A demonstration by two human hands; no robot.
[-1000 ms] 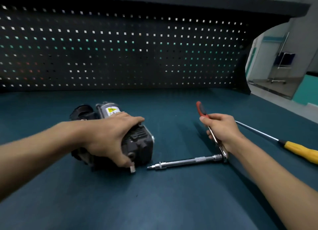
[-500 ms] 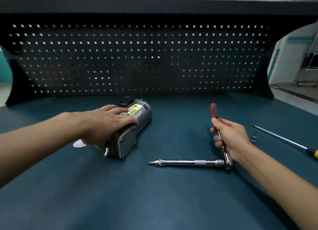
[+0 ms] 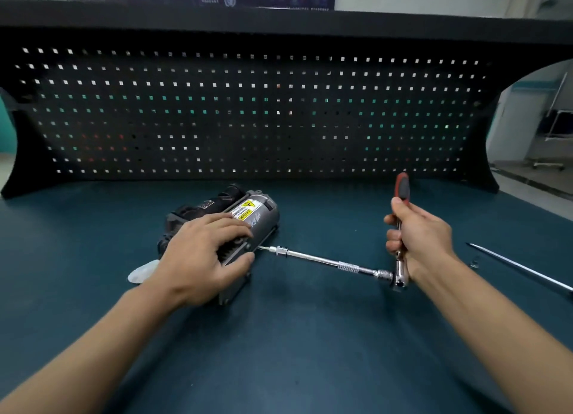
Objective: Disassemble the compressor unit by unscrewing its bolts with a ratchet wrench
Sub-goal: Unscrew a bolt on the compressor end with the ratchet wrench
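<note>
Now, the compressor unit [image 3: 257, 218] lies on its side on the worktop [image 3: 294, 351], just left of frame centre, with its yellow warning label facing up. Your left hand [image 3: 201, 258] drapes over its near end, fingers across the grey body and thumb hooked on the end plate, a hold-down grip. Your right hand [image 3: 421, 243], right of centre, is wrapped round the ratchet wrench [image 3: 400, 274]. The red grip stands up out of your fist and the head sits low by the worktop. The extension bar [image 3: 325, 261] runs leftward from the head, and its tip meets the unit's side just beside your left fingers. Whether it is seated on a bolt is too small to tell.

Handling, as judged: this is a metal casting and motor can, likely heavy and rigid. The round body may roll once torque comes on, so bear down on the squared, finned block, not the smooth can or the black fittings at the far end. The long bar may cam off if tilted, so hold it in line with the bolt.

A screwdriver [image 3: 521, 268] lies at the right edge and a whitish disc [image 3: 142, 274] sits beside your left wrist.
</note>
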